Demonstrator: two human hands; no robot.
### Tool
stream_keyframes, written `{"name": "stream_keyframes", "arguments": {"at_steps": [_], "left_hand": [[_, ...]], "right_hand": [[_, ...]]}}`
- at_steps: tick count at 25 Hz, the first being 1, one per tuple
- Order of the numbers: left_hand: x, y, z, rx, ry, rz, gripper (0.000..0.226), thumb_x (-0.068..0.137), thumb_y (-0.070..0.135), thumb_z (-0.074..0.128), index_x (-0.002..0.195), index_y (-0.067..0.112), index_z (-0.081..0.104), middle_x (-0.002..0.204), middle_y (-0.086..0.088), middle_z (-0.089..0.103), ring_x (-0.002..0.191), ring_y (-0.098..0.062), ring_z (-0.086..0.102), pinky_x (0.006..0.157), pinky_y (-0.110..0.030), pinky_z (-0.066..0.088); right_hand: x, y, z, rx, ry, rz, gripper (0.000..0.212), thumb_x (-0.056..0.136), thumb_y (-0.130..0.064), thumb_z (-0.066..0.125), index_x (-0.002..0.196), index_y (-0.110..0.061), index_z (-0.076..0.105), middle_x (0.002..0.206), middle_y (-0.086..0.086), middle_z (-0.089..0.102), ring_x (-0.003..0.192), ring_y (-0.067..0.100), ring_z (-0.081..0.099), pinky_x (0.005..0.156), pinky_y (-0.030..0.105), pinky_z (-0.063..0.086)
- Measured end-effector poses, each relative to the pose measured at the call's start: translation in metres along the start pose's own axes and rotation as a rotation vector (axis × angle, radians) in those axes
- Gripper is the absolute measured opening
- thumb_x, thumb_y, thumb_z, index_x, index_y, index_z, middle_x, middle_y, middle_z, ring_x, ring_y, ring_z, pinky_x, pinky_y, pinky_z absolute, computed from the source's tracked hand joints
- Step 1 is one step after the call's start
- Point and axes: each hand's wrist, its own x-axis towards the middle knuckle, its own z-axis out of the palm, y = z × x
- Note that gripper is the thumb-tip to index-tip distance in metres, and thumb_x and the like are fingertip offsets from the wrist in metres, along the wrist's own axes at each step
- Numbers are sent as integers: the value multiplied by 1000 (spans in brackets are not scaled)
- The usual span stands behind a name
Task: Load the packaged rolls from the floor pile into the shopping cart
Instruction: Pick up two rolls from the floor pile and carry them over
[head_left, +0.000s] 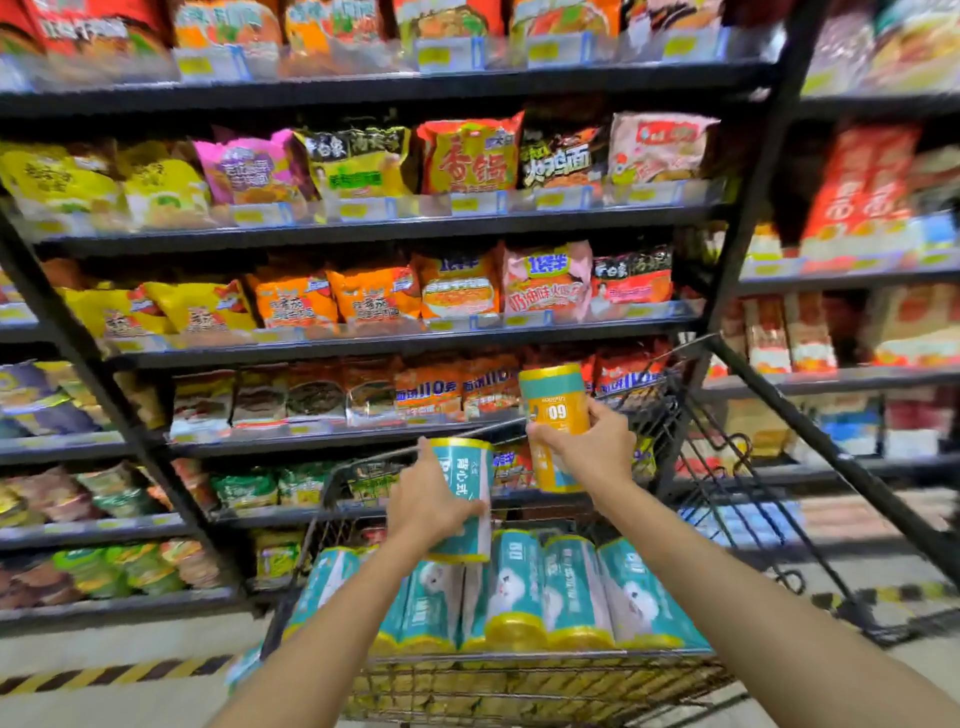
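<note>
While both arms reach out over the black wire shopping cart (519, 670), the head view shows a roll in each hand, so the step in hand appears to be the drop-off rather than the pick-up. The left hand (428, 506) is wrapped around a teal plastic-wrapped cylindrical roll with yellow end bands (465, 499), fingers curled across its lower half, holding it roughly upright just above the row already loaded. The right hand (589, 441) is clasped on a yellow plastic-wrapped cylindrical roll with a teal top band (556, 415), held higher and further forward, over the far part of the basket near its back rim.

Below the hands, a row of teal packaged rolls lying side by side (540, 592) fills the near end of the cart, their yellow ends facing the camera and pressed against one another. The floor pile itself is not in view, so how many rolls remain cannot be told; by the look of the basket, loading is well along.

Behind the cart stand black metal store shelves stocked with bright noodle packets (467, 156), close to the cart's far side.

The next move, as I judge it, calls for lowering each roll onto or behind the laid row and opening the fingers only once it rests. The wrappers look slick and the rolls are round, so one set down on top may slide or roll off the others unless it is seated in a groove between two.
</note>
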Motion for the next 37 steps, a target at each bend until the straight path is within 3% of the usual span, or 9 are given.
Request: {"name": "stream_keyframes", "arguments": {"at_steps": [5, 8, 12, 19, 21, 24, 29, 34, 37], "left_hand": [[7, -27, 54, 160, -245, -63, 114, 70, 47, 78, 149, 2, 9, 100, -5, 64, 102, -25, 61, 73, -32, 47], [8, -43, 73, 181, -362, -92, 115, 70, 49, 78, 148, -1, 10, 111, -8, 63, 106, -26, 60, 78, -34, 50], [10, -48, 82, 200, -391, -71, 99, 70, 53, 76, 140, 1, 29, 113, -7, 62, 102, -24, 60, 79, -35, 53], [17, -46, 81, 228, -447, -20, 99, 67, 62, 73, 134, 1, 34, 120, -6, 58, 106, -23, 59, 78, -32, 53], [25, -39, 74, 279, -415, 60, 111, 67, 68, 69, 143, 1, 25, 141, -12, 44, 123, -27, 50, 94, -35, 47], [43, -21, 58, 377, -262, 258, 122, 72, 70, 61, 150, 4, -5, 159, -12, -2, 146, -29, 7, 118, -42, 13], [76, 5, 51, 440, -109, 395, 122, 74, 78, 49, 148, 3, -14, 157, -14, -17, 146, -27, -13, 120, -42, -1], [110, 25, 70, 423, -80, 440, 121, 76, 79, 43, 146, 4, -20, 154, -13, -26, 144, -25, -21, 119, -40, -7], [130, 31, 84, 419, -61, 390, 121, 76, 79, 41, 142, 4, -27, 152, -13, -31, 143, -25, -23, 119, -40, -7]], "right_hand": [[12, 38, -16, -38, 105, 90, 37, 62, -28, 88, 92, -13, 70, 85, 7, 73, 75, 20, 69, 77, 38, 57], [12, 54, -12, -96, 145, 128, 37, 64, -29, 87, 92, -13, 71, 85, 8, 73, 77, 21, 68, 77, 38, 56], [9, 62, 2, -140, 159, 145, 35, 65, -33, 86, 91, -16, 68, 84, 6, 70, 78, 20, 66, 77, 34, 54], [12, 66, 21, -163, 131, 158, 38, 66, -33, 86, 94, -15, 68, 87, 7, 71, 80, 21, 68, 78, 36, 56], [16, 65, 22, -148, 114, 159, 36, 67, -30, 85, 94, -15, 66, 87, 6, 70, 79, 22, 68, 78, 37, 56], [27, 66, 21, -121, 98, 179, 31, 67, -29, 86, 88, -18, 66, 83, 5, 70, 77, 22, 68, 77, 40, 57], [61, 78, 19, -132, 63, 267, 28, 65, -36, 86, 79, -21, 66, 82, 4, 71, 76, 21, 69, 76, 43, 58], [116, 109, 35, -144, -56, 368, 36, 69, -27, 85, 69, -27, 49, 86, 5, 63, 81, 23, 63, 82, 40, 55], [153, 152, 54, -241, -134, 476, 30, 66, -38, 85, 71, -22, 59, 87, 6, 69, 79, 20, 66, 77, 33, 55]]}}
